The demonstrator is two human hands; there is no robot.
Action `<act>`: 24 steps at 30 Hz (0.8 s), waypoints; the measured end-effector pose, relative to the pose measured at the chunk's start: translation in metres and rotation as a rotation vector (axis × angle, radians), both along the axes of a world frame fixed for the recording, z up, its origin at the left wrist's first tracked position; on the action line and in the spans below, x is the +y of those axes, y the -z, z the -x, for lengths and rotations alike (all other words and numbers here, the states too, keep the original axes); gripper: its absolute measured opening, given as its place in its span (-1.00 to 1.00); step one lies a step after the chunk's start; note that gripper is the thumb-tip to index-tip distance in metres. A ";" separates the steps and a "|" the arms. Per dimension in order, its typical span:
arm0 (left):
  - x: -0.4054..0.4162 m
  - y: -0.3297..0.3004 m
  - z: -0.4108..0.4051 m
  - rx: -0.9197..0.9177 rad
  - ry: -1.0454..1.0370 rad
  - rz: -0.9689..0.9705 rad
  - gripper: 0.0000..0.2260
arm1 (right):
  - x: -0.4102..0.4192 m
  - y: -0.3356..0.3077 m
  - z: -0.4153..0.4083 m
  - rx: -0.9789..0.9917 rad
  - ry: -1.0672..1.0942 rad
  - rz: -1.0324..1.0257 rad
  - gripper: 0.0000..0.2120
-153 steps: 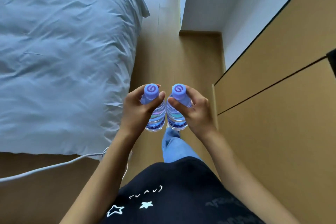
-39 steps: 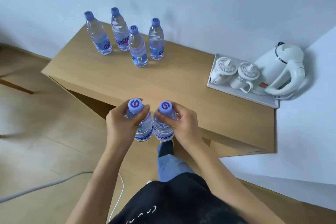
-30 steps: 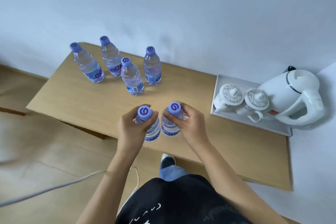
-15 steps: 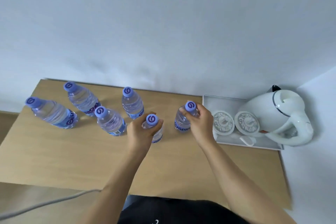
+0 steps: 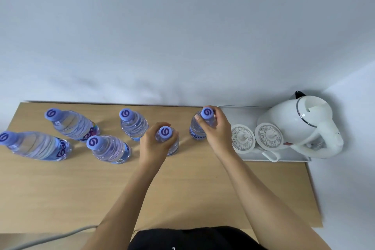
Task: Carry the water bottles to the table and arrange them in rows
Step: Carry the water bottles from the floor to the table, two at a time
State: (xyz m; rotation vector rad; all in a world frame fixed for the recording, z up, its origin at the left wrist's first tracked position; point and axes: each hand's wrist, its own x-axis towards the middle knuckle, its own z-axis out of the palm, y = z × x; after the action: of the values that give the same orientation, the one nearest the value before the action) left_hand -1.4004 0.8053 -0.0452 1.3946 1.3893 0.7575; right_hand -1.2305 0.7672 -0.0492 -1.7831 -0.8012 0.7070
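A person leans over a wooden table (image 5: 60, 189) set against a pale wall, each hand clamped around the neck of a water bottle. The left hand (image 5: 154, 146) grips a front bottle (image 5: 171, 146) just under its cap; the right hand (image 5: 217, 130) pinches a rear bottle (image 5: 195, 130), beside a white tray (image 5: 284, 158) (it carries two lidded cups and a kettle (image 5: 300, 126)). Four more bottles (image 5: 109, 148) stand upright to the left in two loose rows.
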 end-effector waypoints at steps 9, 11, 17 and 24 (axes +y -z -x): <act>-0.001 -0.006 0.004 0.097 0.019 0.071 -0.39 | -0.009 -0.005 -0.006 0.013 -0.107 0.065 -0.42; -0.006 -0.008 0.008 0.090 0.004 0.048 -0.37 | -0.016 -0.007 -0.006 -0.009 -0.095 0.033 -0.38; -0.036 -0.010 0.022 0.125 -0.046 -0.002 -0.39 | -0.053 -0.020 0.004 -0.004 -0.087 -0.037 -0.45; -0.080 -0.020 0.041 0.105 0.075 -0.066 -0.49 | -0.121 -0.024 0.033 0.064 0.009 -0.023 -0.47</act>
State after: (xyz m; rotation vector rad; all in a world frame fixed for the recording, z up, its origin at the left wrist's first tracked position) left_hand -1.4413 0.7248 -0.0249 1.5487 1.3942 0.6953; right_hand -1.2631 0.6466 -0.0257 -1.7342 -0.7549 0.7421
